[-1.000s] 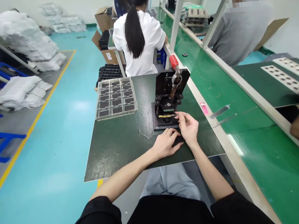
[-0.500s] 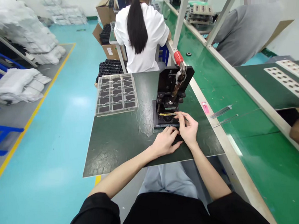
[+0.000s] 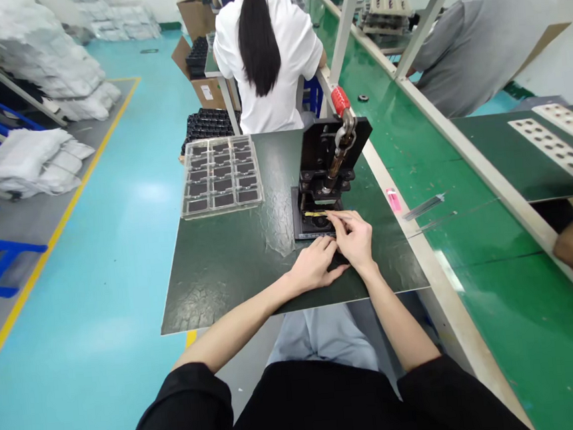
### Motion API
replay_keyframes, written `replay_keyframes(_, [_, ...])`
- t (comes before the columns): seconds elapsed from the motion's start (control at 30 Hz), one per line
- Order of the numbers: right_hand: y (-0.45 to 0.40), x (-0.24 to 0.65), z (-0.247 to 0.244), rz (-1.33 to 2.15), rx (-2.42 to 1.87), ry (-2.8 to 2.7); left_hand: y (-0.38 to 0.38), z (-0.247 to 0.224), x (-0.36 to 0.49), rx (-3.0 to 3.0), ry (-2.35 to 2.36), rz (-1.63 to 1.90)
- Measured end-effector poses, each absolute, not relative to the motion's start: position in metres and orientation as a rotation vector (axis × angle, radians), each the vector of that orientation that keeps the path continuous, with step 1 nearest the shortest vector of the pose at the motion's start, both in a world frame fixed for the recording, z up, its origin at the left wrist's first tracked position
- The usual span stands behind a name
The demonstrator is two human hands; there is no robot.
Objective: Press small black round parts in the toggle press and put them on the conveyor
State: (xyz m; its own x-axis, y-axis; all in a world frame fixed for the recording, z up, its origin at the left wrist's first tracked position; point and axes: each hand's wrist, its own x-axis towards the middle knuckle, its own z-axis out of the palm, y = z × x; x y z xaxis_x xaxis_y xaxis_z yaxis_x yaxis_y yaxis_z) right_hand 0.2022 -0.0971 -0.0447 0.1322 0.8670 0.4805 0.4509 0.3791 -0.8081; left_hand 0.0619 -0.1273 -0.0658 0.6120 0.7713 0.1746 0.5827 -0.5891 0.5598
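Observation:
In the head view, a black hand-operated toggle press (image 3: 318, 148) with a red-gripped lever (image 3: 341, 101) stands upright on the dark green table. My right hand (image 3: 353, 236) is closed in a pinch at the front of its base, on a thin stick-like tool with a yellow end (image 3: 315, 214). That yellow end lies across the press opening, above a round black recess. Just left of it, my left hand (image 3: 315, 264) is curled, thumb and fingers around a small black part (image 3: 338, 260), mostly covered by both hands.
A clear compartment tray (image 3: 220, 176) of dark rectangular pieces lies at the table's back left. Thin grey strips (image 3: 423, 207) and a pink item (image 3: 393, 199) are at right, by the green conveyor (image 3: 475, 252). A person in white (image 3: 267, 56) sits ahead.
My right hand has shifted slightly left along the tool, closer to its yellow end. My left hand stays by the black part. The whole view has tilted a little.

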Motion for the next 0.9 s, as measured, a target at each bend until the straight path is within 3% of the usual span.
replay_keyframes(0.17, [-0.103,0.214,-0.040,0.384,-1.317,-1.177,-0.123,-0.064,0.057,2.227,1.025,0.648])
replay_keyframes(0.47, [-0.161,0.245,-0.058,0.720,-1.427,-1.191,-0.124,-0.053,0.052,2.158,0.994,0.583])
replay_keyframes(0.9, [-0.157,0.243,-0.058,0.679,-1.446,-1.070,-0.126,-0.055,0.052,2.196,1.040,0.636])
